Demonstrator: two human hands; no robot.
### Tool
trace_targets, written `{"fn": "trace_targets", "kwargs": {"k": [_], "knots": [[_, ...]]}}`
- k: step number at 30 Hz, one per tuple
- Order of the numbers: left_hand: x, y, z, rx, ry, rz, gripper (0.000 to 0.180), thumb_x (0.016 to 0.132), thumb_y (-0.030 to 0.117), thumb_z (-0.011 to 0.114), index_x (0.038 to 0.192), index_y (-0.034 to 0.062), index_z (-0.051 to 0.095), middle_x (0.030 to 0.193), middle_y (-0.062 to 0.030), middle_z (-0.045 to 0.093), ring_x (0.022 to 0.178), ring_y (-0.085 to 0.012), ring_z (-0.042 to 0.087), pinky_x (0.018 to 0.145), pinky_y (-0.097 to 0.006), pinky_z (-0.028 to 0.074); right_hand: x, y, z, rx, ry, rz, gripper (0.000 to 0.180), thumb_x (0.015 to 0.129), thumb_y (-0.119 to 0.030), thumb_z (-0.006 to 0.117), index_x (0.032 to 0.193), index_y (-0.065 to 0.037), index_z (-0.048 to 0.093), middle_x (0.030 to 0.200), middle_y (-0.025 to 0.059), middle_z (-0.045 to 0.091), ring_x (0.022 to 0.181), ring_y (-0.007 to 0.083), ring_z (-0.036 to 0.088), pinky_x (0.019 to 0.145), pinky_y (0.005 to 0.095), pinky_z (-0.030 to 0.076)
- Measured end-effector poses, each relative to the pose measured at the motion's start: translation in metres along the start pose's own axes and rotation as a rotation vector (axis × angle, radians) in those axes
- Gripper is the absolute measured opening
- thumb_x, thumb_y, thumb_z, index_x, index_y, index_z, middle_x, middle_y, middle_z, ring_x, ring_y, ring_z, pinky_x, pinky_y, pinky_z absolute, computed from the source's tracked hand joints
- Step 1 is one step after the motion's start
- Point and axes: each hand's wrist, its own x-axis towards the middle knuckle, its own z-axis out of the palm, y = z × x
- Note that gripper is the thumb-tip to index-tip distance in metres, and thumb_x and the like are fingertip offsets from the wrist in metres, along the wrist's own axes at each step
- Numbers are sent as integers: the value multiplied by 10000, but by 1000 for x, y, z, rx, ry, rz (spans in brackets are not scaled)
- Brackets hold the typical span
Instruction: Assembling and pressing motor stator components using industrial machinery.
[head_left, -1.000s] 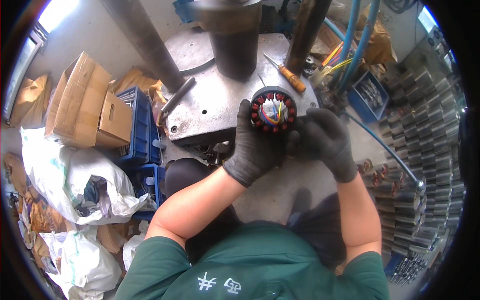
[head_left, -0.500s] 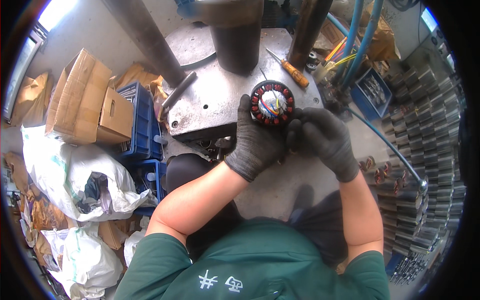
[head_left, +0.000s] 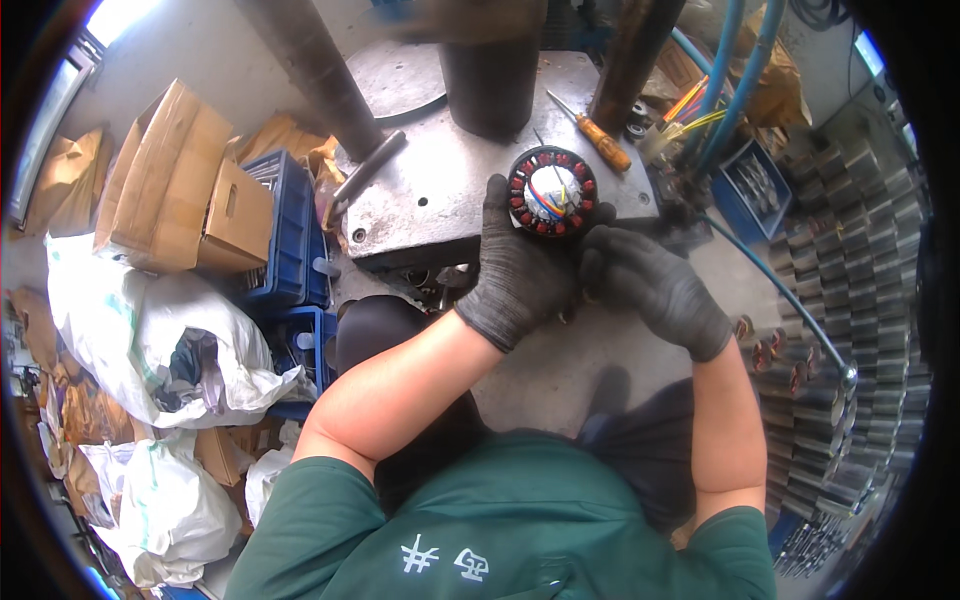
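Observation:
A round motor stator [head_left: 518, 203], black with red copper windings around its ring, sits upright in my left hand [head_left: 525, 275]. Blue, red, yellow and white wires curl over its pale centre. My left hand, in a dark grey knit glove, is closed around its near left side, thumb up along the edge. Close against the lower right of the stator is my right hand [head_left: 655, 285], gloved alike, with its fingers bent together. Whatever those fingers pinch is hidden behind them. Just beyond the stator lies the metal press table [head_left: 450, 205].
A screwdriver [head_left: 605, 145] with an orange-brown handle lies on the table, and a metal bar [head_left: 370, 167] rests at its left edge. Thick press columns [head_left: 310, 70] rise behind. Left are cardboard boxes [head_left: 160, 190] and blue crates [head_left: 285, 230]; right, stacked metal cylinders [head_left: 850, 260] and a blue hose [head_left: 785, 290].
The whole view has shifted slightly, with the surroundings sliding right and up. My right hand has turned and dropped a little beside the stator. My left hand keeps its hold.

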Motion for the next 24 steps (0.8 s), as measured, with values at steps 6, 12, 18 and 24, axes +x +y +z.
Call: {"fn": "trace_targets", "kwargs": {"k": [6,12,18,24], "knots": [[-3,3,1,-6,-66,-38,1002,802,892,537,1385,79,579,1274,-160,666,1010,-272,686,804,-380,579,4,22,1,-462,-44,-314,351,936,-337,688,1137,-54,742,1168,151,726,1122,360,663,959,443,531],[-9,0,11,98,-104,-12,1031,785,905,559,1421,94,566,1304,-153,661,1044,-272,682,825,-386,572,2,25,7,-402,-32,-301,286,888,-238,739,1129,-85,738,1003,151,714,973,378,679,865,470,549],[-9,-1,9,151,-128,-6,1059,759,927,563,1433,109,563,1332,-147,649,1055,-261,673,841,-399,564,0,14,5,-190,7,-198,222,856,-127,716,1071,-71,723,969,160,714,937,359,698,820,444,561],[-8,2,7,5,-202,-98,1051,760,913,582,1441,114,556,1349,-141,637,1079,-273,659,902,-419,545,4,11,1,197,55,-10,229,817,1,668,1036,-51,713,926,169,719,874,326,729,771,415,572]]}}
